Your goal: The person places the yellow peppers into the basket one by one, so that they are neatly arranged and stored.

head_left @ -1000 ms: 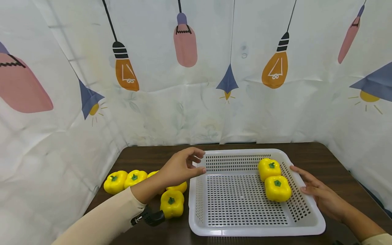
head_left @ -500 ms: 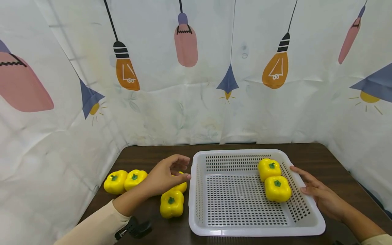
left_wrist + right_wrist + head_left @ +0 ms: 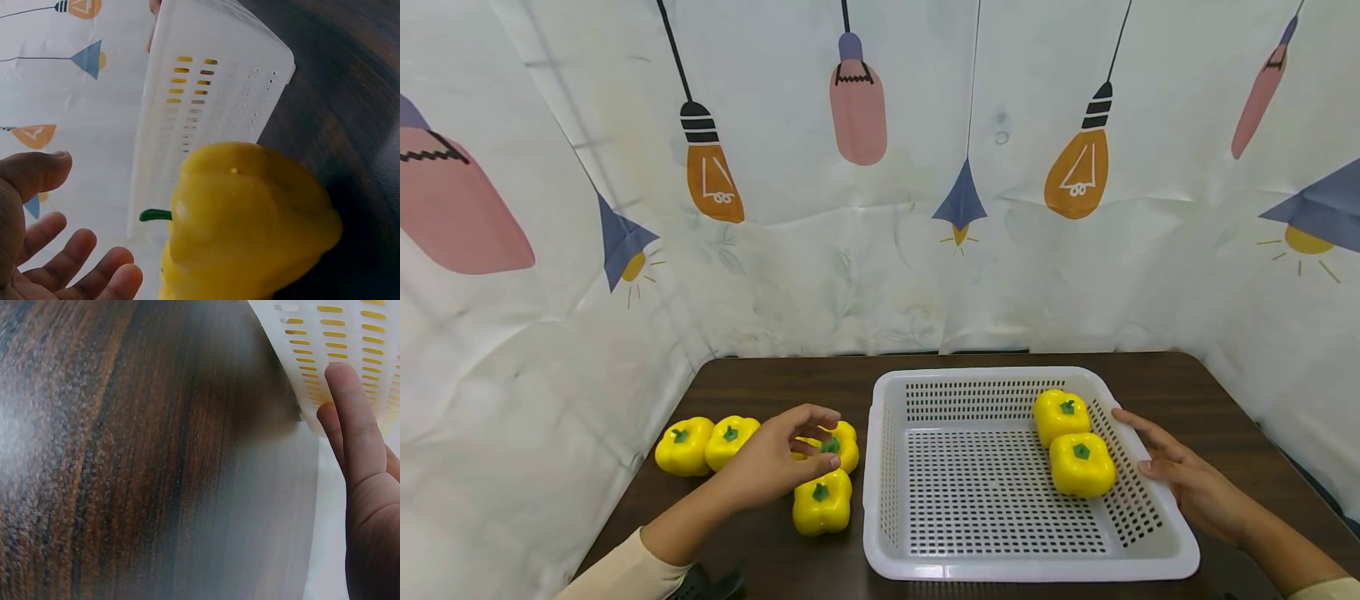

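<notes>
Across the dark wood-grained table (image 3: 775, 379), glossy, lobed yellow peppers (image 3: 822, 507) run from near the left edge toward a slotted white plastic basket (image 3: 1030, 570). The left hand (image 3: 775, 460) hovers over them, thumb and fingers wide apart; the right hand (image 3: 1193, 485), fingers straight, touches the basket's right wall, near two more peppers (image 3: 1082, 467) inside.
</notes>
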`<state>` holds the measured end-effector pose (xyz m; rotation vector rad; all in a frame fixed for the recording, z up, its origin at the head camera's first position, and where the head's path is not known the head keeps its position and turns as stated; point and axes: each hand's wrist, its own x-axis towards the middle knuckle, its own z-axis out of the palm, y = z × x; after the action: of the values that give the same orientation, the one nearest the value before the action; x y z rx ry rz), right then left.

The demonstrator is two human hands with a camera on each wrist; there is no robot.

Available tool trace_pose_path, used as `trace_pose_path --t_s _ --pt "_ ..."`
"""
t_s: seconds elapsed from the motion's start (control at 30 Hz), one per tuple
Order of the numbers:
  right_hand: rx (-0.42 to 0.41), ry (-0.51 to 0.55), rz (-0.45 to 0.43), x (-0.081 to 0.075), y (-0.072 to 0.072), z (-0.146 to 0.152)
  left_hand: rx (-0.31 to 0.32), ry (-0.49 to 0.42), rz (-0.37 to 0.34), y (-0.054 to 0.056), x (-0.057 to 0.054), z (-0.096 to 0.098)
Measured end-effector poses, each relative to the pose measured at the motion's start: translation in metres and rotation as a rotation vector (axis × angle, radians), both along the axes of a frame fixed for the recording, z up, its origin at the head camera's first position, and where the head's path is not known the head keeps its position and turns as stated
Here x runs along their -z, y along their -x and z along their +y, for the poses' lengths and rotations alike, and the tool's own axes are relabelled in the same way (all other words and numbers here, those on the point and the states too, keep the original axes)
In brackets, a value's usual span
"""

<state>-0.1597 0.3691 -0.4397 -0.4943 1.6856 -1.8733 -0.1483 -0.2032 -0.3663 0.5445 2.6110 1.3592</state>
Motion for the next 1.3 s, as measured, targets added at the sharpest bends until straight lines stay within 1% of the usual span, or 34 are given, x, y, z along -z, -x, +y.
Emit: trace_pose_path --t_s 0.23,0.33,0.53,0.73,0.83,1.03,1.17,1.3 --pt "0.015 -0.025 0.005 0.003 0.000 0.002 -0.012 0.034 -0.017 -0.011 0.008 -0.012" --pt "0.018 -0.029 0.005 0.004 0.000 0.002 -0.018 0.030 -0.023 -0.016 0.011 -0.016" --pt "0.008 -0.024 0.015 0.005 -0.002 0.003 -0.022 0.064 -0.003 -0.023 0.015 -0.021" --pt "0.021 -0.036 0.010 0.005 -0.002 0.003 -0.003 0.096 0.005 -0.026 0.020 -0.025" --pt "0.030 -0.043 0.006 0.004 -0.001 0.002 0.011 0.112 0.021 -0.028 0.024 -0.027" --pt "0.023 -0.038 0.007 0.003 0.000 0.001 0.042 0.143 0.042 -0.029 0.032 -0.031" --pt "0.025 -0.041 0.015 0.003 0.001 0.001 0.043 0.174 0.051 -0.029 0.035 -0.031" --pt "0.021 -0.035 0.017 0.002 0.001 0.000 0.043 0.186 0.048 -0.030 0.036 -0.032"
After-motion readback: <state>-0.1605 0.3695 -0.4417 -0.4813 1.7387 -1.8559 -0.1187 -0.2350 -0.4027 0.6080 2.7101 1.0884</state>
